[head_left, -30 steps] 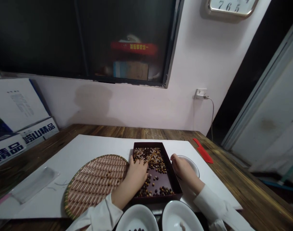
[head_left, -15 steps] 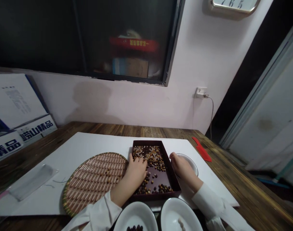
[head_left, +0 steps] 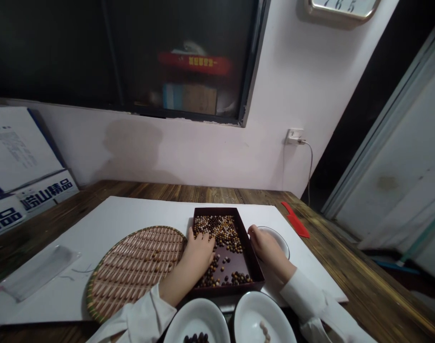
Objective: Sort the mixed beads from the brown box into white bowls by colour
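My left hand [head_left: 200, 251] rests over the left side of a dark maroon box [head_left: 235, 259], fingers apart and bent down among small round beads [head_left: 221, 228]. Its fingertips are partly hidden. The beads are brown, yellow, dark and pale, heaped at the far end with looser ones nearer. Just outside the box's right wall is my right hand [head_left: 269, 247], its fingers curled closed; what they hold, if anything, is hidden. Behind that hand stands a white bowl [head_left: 280, 240], partly covered by it.
A round woven tray [head_left: 132, 271] with a few yellowish beads lies left of the box. Two white bowls, one with dark beads [head_left: 196, 338] and one with pale beads [head_left: 264, 331], stand in front. A red comb-like tool [head_left: 296, 223] and a clear plastic case [head_left: 42, 272] flank them.
The whole view has shifted slightly, so everything sits a little further left. Both hands keep nearly the same places at the box.
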`<state>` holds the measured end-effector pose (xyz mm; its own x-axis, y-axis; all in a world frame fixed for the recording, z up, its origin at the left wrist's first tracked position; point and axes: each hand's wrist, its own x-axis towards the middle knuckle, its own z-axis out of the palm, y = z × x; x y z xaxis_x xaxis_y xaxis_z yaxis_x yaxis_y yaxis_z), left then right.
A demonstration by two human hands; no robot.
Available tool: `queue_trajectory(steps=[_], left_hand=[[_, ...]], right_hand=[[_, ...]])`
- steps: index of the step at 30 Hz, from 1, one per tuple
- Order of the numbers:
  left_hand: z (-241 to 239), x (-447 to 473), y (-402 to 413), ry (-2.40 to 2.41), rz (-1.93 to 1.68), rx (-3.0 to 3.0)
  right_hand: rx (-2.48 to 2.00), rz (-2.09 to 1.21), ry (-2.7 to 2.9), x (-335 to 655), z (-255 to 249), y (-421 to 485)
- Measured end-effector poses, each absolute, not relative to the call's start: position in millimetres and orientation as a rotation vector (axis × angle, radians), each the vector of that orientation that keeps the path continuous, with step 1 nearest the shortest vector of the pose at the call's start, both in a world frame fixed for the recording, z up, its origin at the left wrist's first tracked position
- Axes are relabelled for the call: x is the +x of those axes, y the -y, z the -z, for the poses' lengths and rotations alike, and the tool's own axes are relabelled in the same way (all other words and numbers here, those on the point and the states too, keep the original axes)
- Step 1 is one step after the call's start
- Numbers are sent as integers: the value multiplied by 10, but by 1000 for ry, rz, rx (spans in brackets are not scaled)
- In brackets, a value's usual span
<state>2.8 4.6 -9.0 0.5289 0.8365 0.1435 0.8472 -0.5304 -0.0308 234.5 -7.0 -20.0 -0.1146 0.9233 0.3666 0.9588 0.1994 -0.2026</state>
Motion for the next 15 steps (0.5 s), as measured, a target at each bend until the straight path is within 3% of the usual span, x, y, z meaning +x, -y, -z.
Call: queue_trajectory(steps=[15], left_hand=[[88, 34, -51, 1487, 154, -2655]], right_hand=[[-1847, 43, 2071, 2342, 194, 58]])
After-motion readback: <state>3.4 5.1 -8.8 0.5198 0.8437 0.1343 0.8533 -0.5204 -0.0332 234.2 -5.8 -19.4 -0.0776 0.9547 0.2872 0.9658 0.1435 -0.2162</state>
